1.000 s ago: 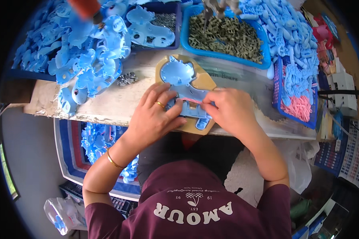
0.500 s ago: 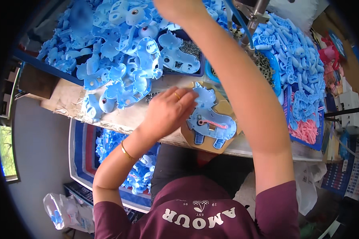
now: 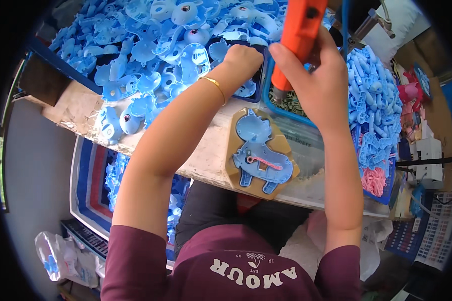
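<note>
My right hand (image 3: 319,75) is wrapped round an orange electric screwdriver (image 3: 300,42), held tip down over a light-blue tub (image 3: 270,103) of small screws. My left hand (image 3: 242,57) dips, fingers curled, into a dark-blue bin (image 3: 257,90) of small metal parts; its fingertips are hidden. Between my arms lies a tan holding block (image 3: 231,165). A light-blue animal-shaped toy half-shell (image 3: 271,160) sits in it, beside a rounder blue shell piece (image 3: 253,129). A thin pink strip (image 3: 266,163) lies inside the body shell.
Blue toy shells (image 3: 135,50) are heaped at the far left, some spilling onto the worktable (image 3: 206,155). Another blue pile (image 3: 374,95) stands at the right, above pink strips (image 3: 374,180). A striped bin (image 3: 85,185) of blue parts is below the table's left edge.
My right hand has come back from the far side and now holds the orange screwdriver. My left hand has moved from beside the block forward into the dark-blue bin.
</note>
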The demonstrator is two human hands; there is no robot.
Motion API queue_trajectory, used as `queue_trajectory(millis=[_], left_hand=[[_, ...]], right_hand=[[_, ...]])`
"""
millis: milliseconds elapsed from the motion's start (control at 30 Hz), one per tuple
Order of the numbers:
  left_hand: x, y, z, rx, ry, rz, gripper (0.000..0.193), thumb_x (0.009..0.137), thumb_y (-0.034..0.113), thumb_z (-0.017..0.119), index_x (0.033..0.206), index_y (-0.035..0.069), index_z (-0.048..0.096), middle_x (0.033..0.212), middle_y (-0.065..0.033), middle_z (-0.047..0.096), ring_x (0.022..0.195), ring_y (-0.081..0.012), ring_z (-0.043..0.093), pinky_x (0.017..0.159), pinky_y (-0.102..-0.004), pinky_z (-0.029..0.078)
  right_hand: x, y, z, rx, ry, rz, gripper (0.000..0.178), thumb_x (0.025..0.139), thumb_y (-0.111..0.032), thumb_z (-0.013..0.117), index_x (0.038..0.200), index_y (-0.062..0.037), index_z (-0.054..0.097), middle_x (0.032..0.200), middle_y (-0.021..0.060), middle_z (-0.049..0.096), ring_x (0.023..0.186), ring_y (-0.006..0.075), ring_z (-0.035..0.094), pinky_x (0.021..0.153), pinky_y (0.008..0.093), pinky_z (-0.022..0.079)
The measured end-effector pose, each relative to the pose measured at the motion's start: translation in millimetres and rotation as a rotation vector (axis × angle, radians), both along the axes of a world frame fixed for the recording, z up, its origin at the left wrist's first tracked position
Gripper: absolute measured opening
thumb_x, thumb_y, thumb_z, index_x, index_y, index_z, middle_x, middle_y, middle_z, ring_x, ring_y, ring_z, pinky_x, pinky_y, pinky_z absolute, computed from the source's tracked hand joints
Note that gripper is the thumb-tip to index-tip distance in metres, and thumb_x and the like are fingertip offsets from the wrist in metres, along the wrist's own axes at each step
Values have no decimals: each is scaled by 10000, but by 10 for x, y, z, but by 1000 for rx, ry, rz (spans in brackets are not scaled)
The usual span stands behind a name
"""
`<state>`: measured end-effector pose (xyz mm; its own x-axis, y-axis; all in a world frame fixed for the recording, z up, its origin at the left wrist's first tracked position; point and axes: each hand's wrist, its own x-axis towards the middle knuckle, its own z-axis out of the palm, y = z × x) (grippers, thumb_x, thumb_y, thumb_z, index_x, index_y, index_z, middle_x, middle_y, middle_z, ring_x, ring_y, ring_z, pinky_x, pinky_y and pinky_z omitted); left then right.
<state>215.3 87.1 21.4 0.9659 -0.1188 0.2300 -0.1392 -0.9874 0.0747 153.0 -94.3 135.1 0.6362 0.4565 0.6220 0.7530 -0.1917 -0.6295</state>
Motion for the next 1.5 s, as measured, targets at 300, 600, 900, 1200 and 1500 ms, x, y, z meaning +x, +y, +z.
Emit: queue_trajectory(millis=[300, 600, 900, 1200, 1500], left_hand=[[-43, -48, 272, 225, 219, 101, 217, 934, 138, 600, 1053, 124, 780, 1093, -103, 767, 1025, -290, 741, 846, -402, 594], [-582, -80, 260, 47, -82, -66, 105, 916, 203, 629, 936, 148, 716, 931, -75, 732, 882, -313, 721, 697, -441, 572], [-1605, -612, 194, -398, -129, -365, 146, 880, 276, 717, 913, 140, 675, 825, -32, 646, 794, -266, 684, 630, -423, 527], [-1779, -759, 136, -521, -77, -357, 151, 880, 247, 720, 935, 117, 669, 821, -56, 671, 784, -299, 685, 636, -448, 519], [-1907, -823, 47, -710, 58, -362, 184, 904, 260, 723, 997, 106, 684, 797, -99, 680, 780, -341, 682, 660, -463, 519]], right_hand=[[50, -316, -5, -22, 33, 70, 409, 925, -200, 774, 1249, -16, 607, 1013, 42, 693, 908, 106, 656, 829, 283, 534], [51, -392, -43, 63, 204, 175, 448, 976, -187, 689, 1347, 16, 541, 1039, 88, 684, 928, 153, 656, 912, 324, 517], [-388, -298, -65, 264, 483, 322, 375, 954, -200, 569, 1229, 51, 527, 725, 47, 593, 640, 120, 567, 655, 281, 483], [-478, -333, -190, 508, 513, 428, 262, 903, -182, 749, 1067, -6, 643, 739, 8, 638, 585, 58, 580, 531, 223, 465], [-539, -432, -236, 484, 663, 430, 256, 903, -165, 727, 1083, -2, 646, 697, 10, 624, 559, 59, 572, 520, 215, 446]])
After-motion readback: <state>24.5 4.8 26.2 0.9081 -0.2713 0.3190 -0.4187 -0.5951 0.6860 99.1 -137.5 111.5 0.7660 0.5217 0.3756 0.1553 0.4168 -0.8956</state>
